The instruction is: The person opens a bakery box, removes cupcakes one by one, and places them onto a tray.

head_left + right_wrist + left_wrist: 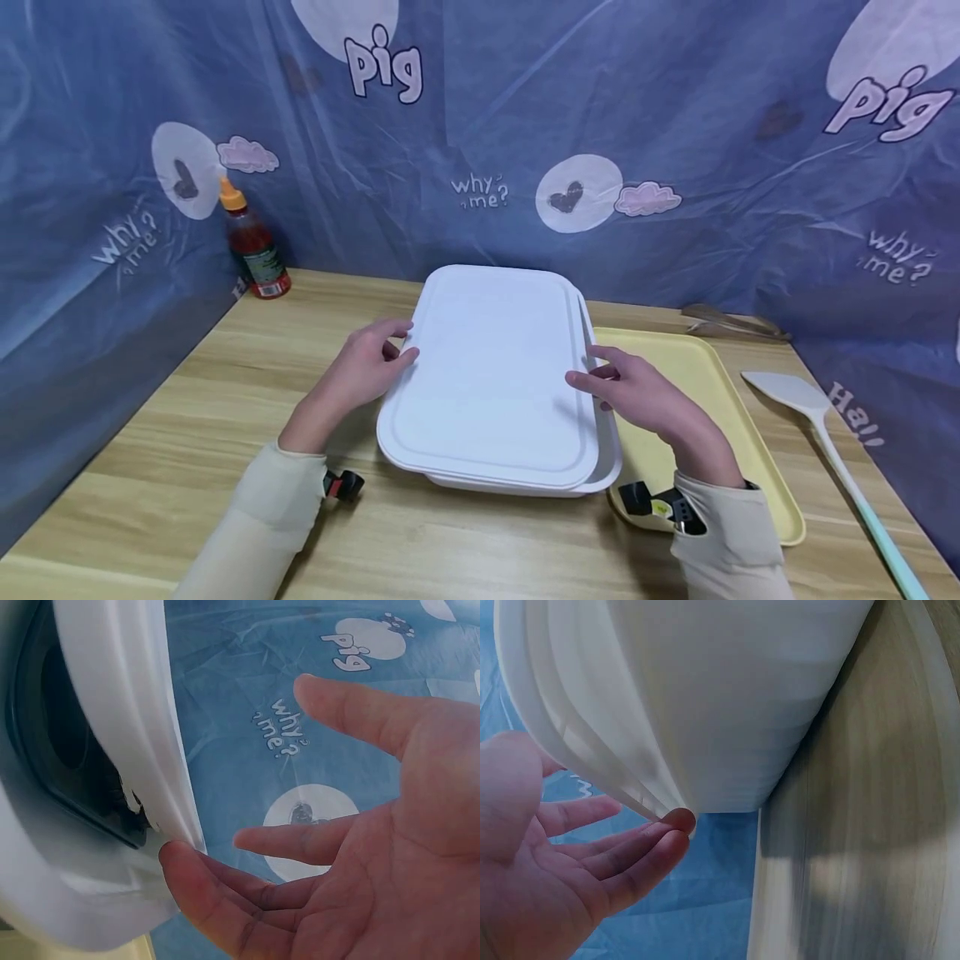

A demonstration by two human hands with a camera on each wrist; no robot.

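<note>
A flat white lid (495, 375) lies over a white rectangular box (609, 450), shifted left so that a strip of the box shows on the right. My left hand (367, 362) holds the lid's left edge, thumb above and fingertips (679, 819) at the underside; the lid hides the thumb tip in the left wrist view. At the opposite edge is my right hand (637, 387), where a fingertip (171, 859) touches the rim while the thumb stays apart from it. Through the gap a dark object (67, 727) shows inside the box, its kind unclear.
A pale yellow tray (738, 442) lies partly beneath the box's right side. Farther right is a spatula (821, 417) with a mint handle. Brownish utensils (735, 323) lie behind the tray. A red sauce bottle (257, 250) stands at the back left, near the blue curtain (487, 125).
</note>
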